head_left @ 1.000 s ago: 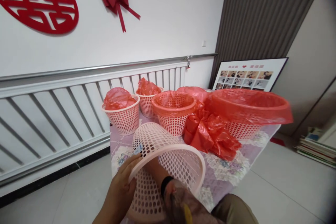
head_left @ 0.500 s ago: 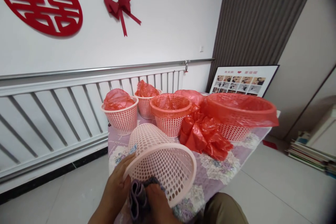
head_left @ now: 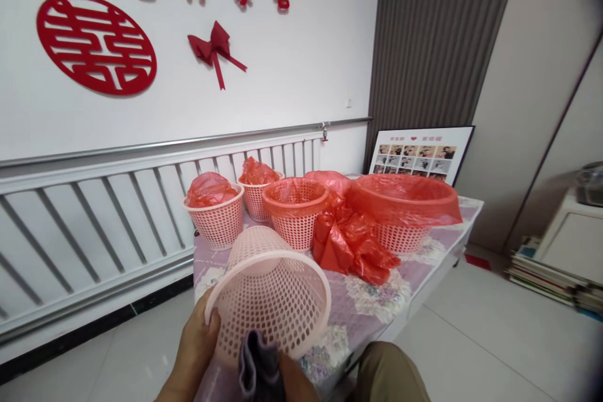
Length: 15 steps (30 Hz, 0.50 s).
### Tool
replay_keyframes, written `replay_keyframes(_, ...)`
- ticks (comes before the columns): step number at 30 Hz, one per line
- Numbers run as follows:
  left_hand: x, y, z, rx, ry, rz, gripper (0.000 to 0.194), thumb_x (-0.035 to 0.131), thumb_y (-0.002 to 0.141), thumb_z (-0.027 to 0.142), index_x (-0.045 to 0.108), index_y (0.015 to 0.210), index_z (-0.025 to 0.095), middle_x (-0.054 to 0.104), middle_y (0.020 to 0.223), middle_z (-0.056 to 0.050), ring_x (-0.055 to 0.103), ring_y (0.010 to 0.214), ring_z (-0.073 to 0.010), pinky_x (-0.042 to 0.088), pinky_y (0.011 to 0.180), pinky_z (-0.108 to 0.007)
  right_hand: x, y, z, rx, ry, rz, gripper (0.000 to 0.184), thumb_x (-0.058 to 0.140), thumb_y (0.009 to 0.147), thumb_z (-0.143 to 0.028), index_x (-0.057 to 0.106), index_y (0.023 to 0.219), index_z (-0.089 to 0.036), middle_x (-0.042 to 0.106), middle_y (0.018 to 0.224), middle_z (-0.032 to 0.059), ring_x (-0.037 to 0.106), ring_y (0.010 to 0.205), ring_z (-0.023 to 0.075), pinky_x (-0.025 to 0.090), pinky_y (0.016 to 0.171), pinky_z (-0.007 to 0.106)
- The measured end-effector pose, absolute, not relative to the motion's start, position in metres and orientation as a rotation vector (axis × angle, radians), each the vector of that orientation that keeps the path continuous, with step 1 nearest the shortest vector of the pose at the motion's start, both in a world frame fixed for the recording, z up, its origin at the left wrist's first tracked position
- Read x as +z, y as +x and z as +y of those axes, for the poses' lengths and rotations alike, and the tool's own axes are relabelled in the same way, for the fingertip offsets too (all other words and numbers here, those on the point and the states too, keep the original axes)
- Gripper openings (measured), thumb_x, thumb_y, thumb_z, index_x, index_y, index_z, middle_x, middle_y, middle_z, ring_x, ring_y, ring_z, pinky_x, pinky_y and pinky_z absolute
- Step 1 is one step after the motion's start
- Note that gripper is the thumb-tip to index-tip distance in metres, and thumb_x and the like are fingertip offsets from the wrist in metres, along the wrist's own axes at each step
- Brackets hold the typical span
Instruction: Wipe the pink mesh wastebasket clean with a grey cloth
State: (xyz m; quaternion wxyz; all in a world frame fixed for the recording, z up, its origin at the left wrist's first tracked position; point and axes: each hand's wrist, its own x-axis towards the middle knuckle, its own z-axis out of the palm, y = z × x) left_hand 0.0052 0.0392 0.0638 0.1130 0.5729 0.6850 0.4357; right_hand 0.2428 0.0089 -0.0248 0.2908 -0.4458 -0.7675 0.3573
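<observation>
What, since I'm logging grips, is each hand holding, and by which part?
Left hand: the tipped pink basket, by its rim. Right hand: the dark cloth, by its bunched side.

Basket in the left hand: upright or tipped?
Tipped: the bare pink basket lies on its side, its open rim facing the camera, left hand at the rim.
</observation>
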Motion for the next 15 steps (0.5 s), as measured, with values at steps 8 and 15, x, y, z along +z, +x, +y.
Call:
replay_keyframes(8, 0.057, 0.010, 0.027, 1.221, 1.589, 2.080, 0.054, 0.036, 0.091, 0.041, 0.053, 0.133, 0.011, 0.065, 0.134, -0.016, 0.059, 0.128, -0.0284, 0.045, 0.109, -0.043, 0.086, 0.227, 0.064, 0.403, -1.218, -2.169, 0.052, 0.054, 0.073, -0.005, 0.062, 0.122, -0.020, 0.066, 0.120, 0.0101, 0.057, 0.115, 0.0275, 0.044, 0.099, 0.039)
replay_keyframes(15, 0.039, -0.009, 0.035, 1.211, 1.703, 2.063, 0.049, 0.039, 0.090, 0.039, 0.055, 0.129, 0.015, 0.067, 0.132, -0.012, 0.061, 0.125, -0.0247, 0.047, 0.108, -0.039, 0.098, 0.212, 0.082, 0.278, -1.010, -2.279, 0.065, 0.064, 0.079, -0.017, 0.048, 0.141, -0.024, 0.049, 0.148, 0.0105, 0.041, 0.138, 0.0303, 0.036, 0.113, 0.051)
